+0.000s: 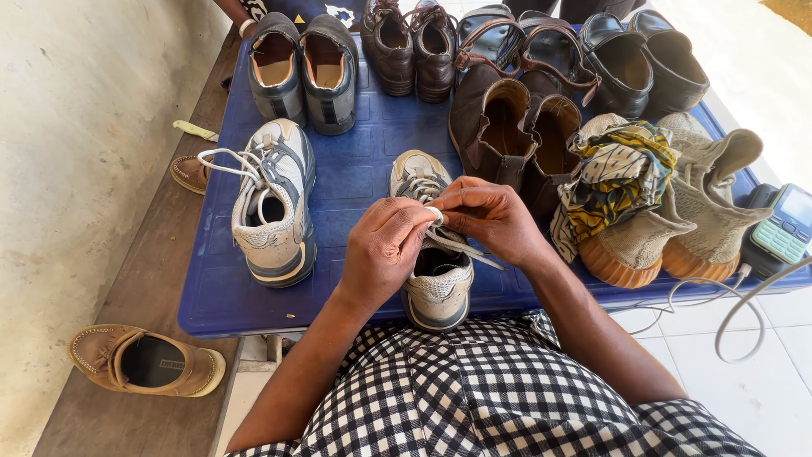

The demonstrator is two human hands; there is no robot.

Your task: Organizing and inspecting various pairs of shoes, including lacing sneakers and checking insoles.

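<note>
A grey-and-white sneaker (pixel 434 288) stands toe-away on the blue plastic table (pixel 220 296), right in front of me. Both hands meet over its tongue. My left hand (pixel 385 250) pinches a white lace (pixel 434 214) between thumb and fingers. My right hand (pixel 493 218) grips the same lace from the other side, with loose lace ends trailing toward the right. The sneaker's middle is hidden under my hands. Its twin sneaker (pixel 272 203) stands to the left with its laces loose.
Rows of dark shoes and brown boots (pixel 507 118) fill the table's far side. A patterned cloth (pixel 617 173) lies on tan knit sneakers (pixel 694 220) at right, beside a green keypad phone (pixel 785 227) with cables. A brown loafer (pixel 148 362) sits on the wooden bench, left.
</note>
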